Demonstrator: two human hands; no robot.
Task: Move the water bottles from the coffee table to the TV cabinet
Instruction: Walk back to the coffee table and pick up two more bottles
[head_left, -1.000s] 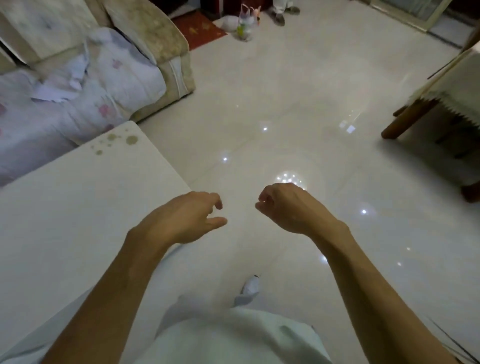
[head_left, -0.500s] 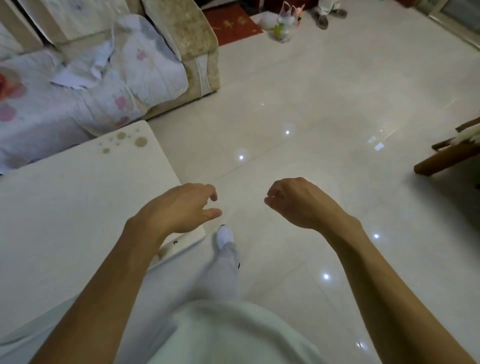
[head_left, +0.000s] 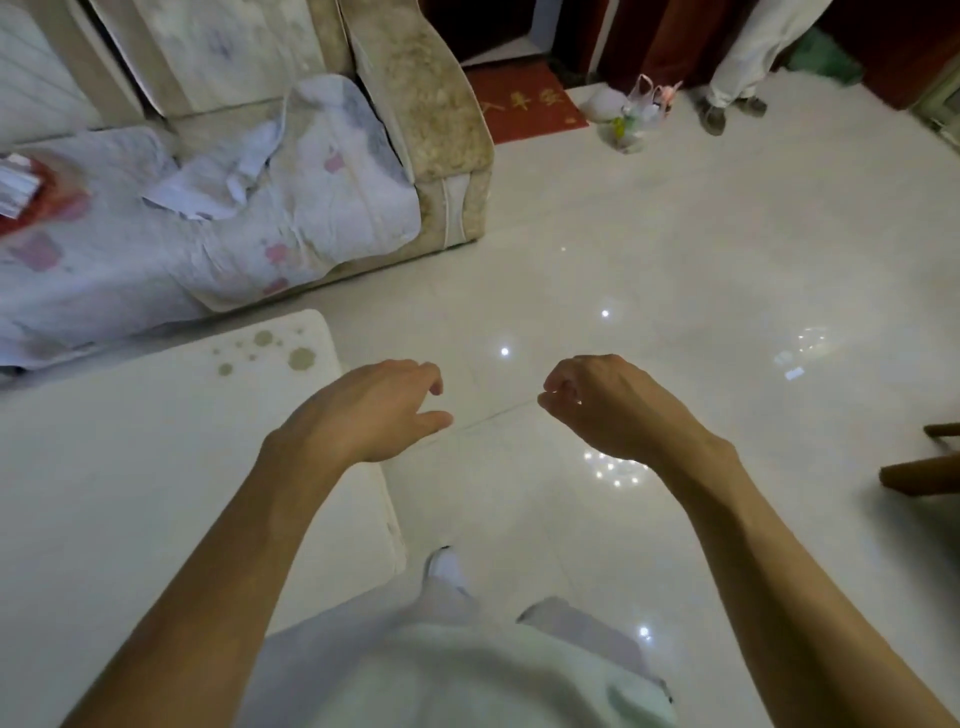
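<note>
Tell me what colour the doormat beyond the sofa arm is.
Red, with faint gold characters on it; the doormat shows in the head view, the only one.

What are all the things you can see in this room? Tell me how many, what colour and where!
coffee table: one, white with brownish spots near its far corner, lower left.
sofa: one, beige, upper left.
blanket: one, pale with pink patches, spread on the sofa seat.
doormat: one, red, top centre on the floor.
plastic bags: a small cluster, whitish and pink, on the floor beside the doormat.
another person's legs: one pair, pale trousers, top right.
wooden furniture legs: brown, right edge.
floor: shiny white tiles.
water bottles: none in view.
left hand: empty, grip open.
right hand: empty, fingers loosely curled.
</note>
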